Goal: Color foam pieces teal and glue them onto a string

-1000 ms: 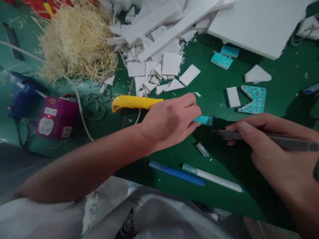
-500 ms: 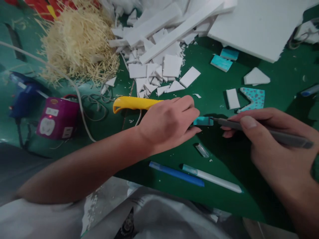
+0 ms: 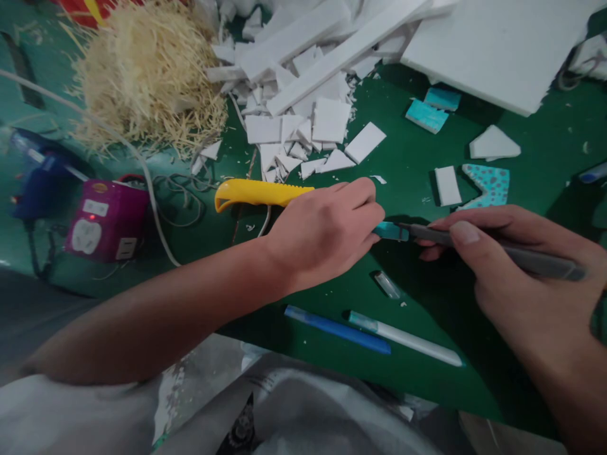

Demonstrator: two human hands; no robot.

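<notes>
My left hand [image 3: 327, 230] is closed, pinching a small teal strip [image 3: 392, 231] that juts out past my fingertips; its other end is hidden under them. A slim grey pen [image 3: 502, 249] lies in my right hand [image 3: 516, 284], gripped between thumb and fingers. The pen's dark tip meets the free end of the strip, where a dark mark shows. Beside my left knuckles, a yellow utility knife [image 3: 258, 193] lies on the green table [image 3: 313, 373], its front part covered by the hand. Just below sits a clear pen cap [image 3: 387, 284].
A blue pen [image 3: 339, 328] and a white marker [image 3: 412, 341] lie near the front edge. White foam scraps [image 3: 332, 120] and straw [image 3: 147, 82] are heaped behind. At left stand a purple power socket [image 3: 108, 220] and blue glue gun [image 3: 40, 167]. A spotted teal piece [image 3: 493, 185] lies right.
My left thumb has drawn in under the fingers, and the teal strip has tilted slightly. The pen's tip stays at the strip's end. The whole view has shifted a little.
</notes>
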